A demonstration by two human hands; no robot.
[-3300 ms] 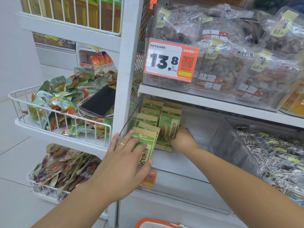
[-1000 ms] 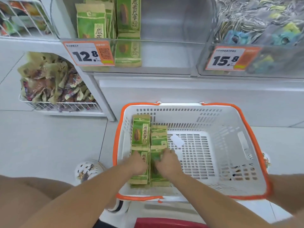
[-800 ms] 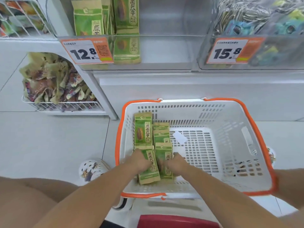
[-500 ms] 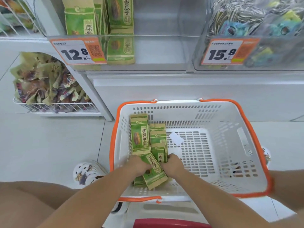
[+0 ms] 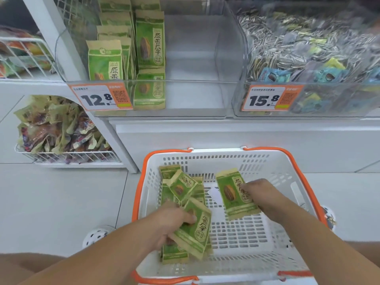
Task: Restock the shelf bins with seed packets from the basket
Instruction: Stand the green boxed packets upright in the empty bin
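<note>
Head view: green seed packets (image 5: 181,194) are lying in the white basket (image 5: 257,161) — the left hand (image 5: 170,223) is gripping one packet (image 5: 195,227), the right hand (image 5: 257,192) is pinching another (image 5: 232,194) — below the clear shelf bin (image 5: 195,95).

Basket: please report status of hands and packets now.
Both hands gripping. Left hand holds packets; right hand holds one packet over basket. Nothing in the way.

Left hand (image 5: 170,223) fingers hidden under packets (image 5: 195,227); price tag (image 5: 100,97) small print unreadable.
</note>
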